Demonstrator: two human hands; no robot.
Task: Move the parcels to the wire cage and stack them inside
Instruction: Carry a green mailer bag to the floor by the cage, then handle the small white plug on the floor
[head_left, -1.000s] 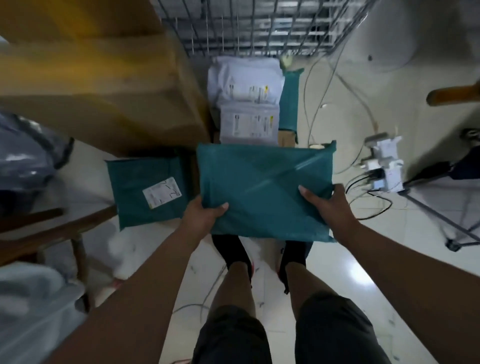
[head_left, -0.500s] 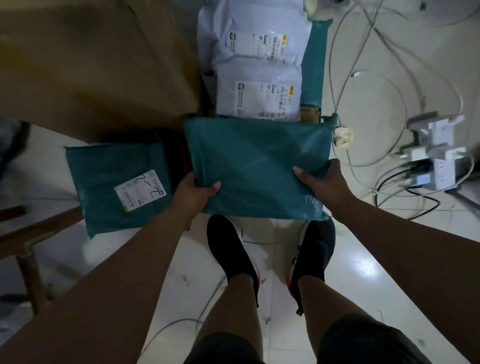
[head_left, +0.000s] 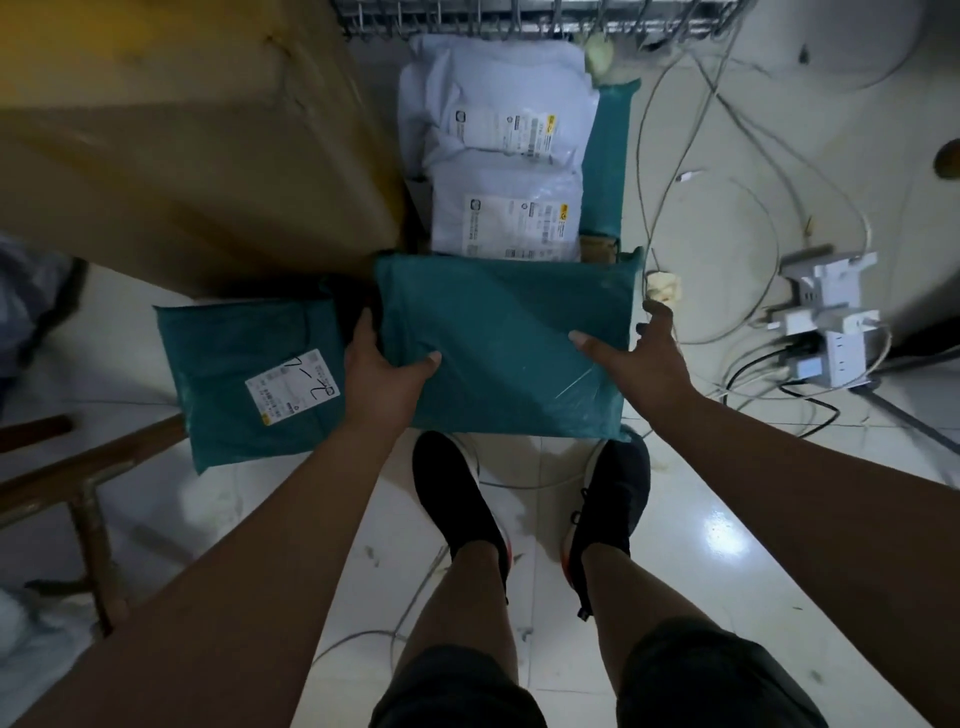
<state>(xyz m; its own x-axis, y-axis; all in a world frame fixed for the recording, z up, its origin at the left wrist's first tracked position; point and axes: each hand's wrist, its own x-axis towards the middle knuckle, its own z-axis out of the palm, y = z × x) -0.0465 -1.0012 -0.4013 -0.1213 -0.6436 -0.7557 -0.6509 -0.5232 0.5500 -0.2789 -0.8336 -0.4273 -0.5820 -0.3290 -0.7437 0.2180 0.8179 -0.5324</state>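
Note:
A teal plastic parcel (head_left: 504, 338) lies flat in front of me, above my shoes, its far edge against a stack of two white labelled parcels (head_left: 506, 218). My left hand (head_left: 382, 374) grips its left edge, thumb on top. My right hand (head_left: 639, 358) is at its right edge with the thumb on top and the fingers spread out past the edge. The wire cage (head_left: 519, 15) shows only as a strip at the top. A second teal parcel (head_left: 249, 374) with a white label lies on the floor to the left.
A large cardboard box (head_left: 182, 156) fills the upper left. Another teal parcel (head_left: 608, 156) stands on edge right of the white ones. Power strips (head_left: 826, 332) and loose cables cover the floor at right. A wooden frame (head_left: 88, 467) stands at the lower left.
My right hand's fingers have come out from under the parcel's right edge and spread. My left hand keeps its grip. The cage's bottom edge has come back into view.

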